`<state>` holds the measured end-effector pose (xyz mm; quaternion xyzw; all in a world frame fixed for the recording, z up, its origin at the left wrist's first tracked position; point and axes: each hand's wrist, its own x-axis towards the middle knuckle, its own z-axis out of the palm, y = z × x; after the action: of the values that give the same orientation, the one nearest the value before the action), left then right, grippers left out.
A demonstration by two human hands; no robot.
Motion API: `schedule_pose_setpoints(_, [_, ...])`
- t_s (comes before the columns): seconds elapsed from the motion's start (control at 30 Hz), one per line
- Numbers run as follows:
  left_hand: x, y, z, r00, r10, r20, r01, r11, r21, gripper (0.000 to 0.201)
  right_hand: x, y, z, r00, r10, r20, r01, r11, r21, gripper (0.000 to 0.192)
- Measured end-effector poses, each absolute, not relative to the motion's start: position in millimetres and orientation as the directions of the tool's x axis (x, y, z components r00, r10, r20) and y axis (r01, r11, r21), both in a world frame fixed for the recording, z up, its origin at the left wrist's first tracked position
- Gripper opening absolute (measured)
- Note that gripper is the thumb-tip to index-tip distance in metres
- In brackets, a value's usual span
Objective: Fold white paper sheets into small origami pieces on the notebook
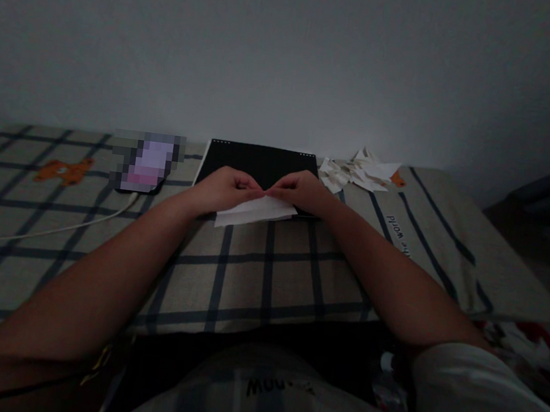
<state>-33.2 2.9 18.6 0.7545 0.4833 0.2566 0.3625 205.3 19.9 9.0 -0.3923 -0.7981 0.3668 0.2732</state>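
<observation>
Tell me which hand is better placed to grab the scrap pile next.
Probably the right hand: the paper scraps lie just beyond it on the right, while the left hand sits across the white paper.

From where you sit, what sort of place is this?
Probably a bedroom at home, dimly lit. The hands fold a white paper on a checked bedsheet against a bare wall, with a phone on a charging cable nearby.
</observation>
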Motion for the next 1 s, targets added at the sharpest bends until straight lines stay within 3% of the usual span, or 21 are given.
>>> schedule_pose_setpoints(0.27, [-47.6, 10.8, 20.2, 0.377, 0.923, -0.070, 0.539, -0.157, 0.827, 0.022, 213.1, 24.4, 10.0, -0.518, 0.847, 0.123, 0.474, 0.404, -0.782, 0.037])
schedule_pose_setpoints(0.73, [-76.6, 27.9, 22.5, 0.245, 0.969, -0.023, 0.564, -0.123, 0.817, 0.015, 227.4, 38.9, 5.7, -0.319, 0.944, 0.082, 0.501, 0.241, -0.831, 0.034])
schedule_pose_setpoints(1.0, [-89.4, 40.2, 8.8, 0.141, 0.990, 0.031, 0.605, -0.111, 0.789, 0.026, 229.9, 41.1, 6.9, -0.316, 0.948, 0.031, 0.450, 0.179, -0.875, 0.029])
